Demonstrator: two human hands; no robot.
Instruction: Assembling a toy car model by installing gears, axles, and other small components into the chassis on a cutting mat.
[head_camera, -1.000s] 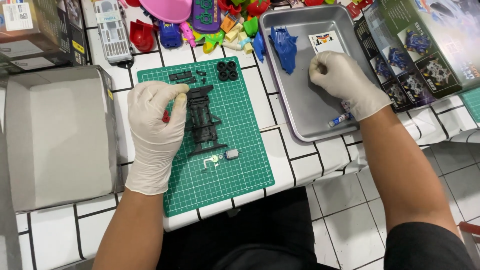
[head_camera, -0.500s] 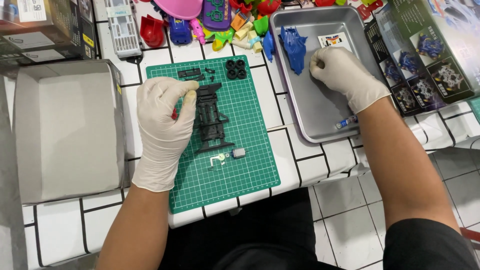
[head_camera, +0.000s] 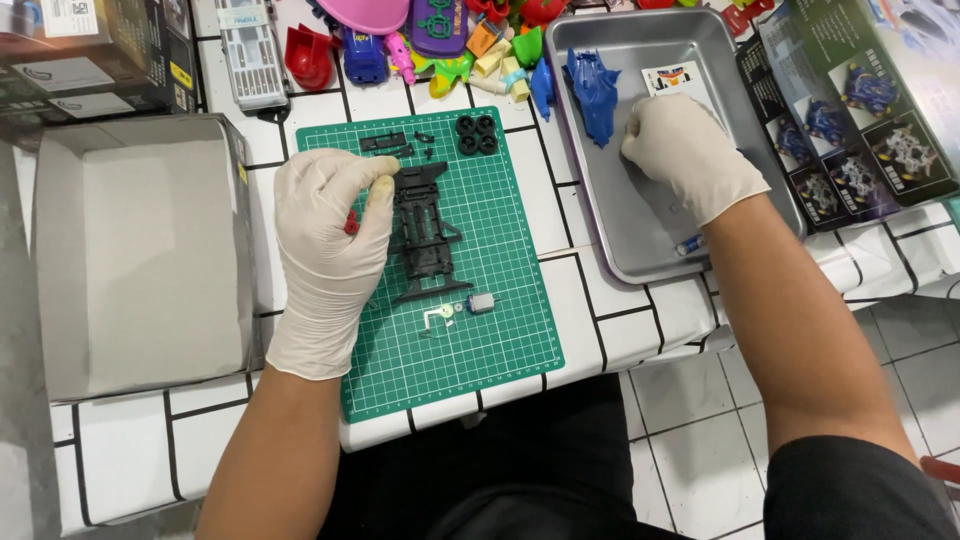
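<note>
On the green cutting mat (head_camera: 500, 330), left hand (head_camera: 330, 240) pinching a small red part (head_camera: 351, 222) beside the black chassis (head_camera: 425, 235); right hand (head_camera: 685, 150) (fingers curled, grip unclear) resting in the metal tray (head_camera: 640, 250).

Hobby bench, probably: cutting mat (head_camera: 500, 300), toys (head_camera: 440, 40).

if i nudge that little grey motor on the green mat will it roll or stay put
The grey motor looks like a short cylinder lying on its side, so it would probably roll a bit. The green mat looks matte and flat, which may slow it. It seems small and dense, so likely heavy for its size.
</note>
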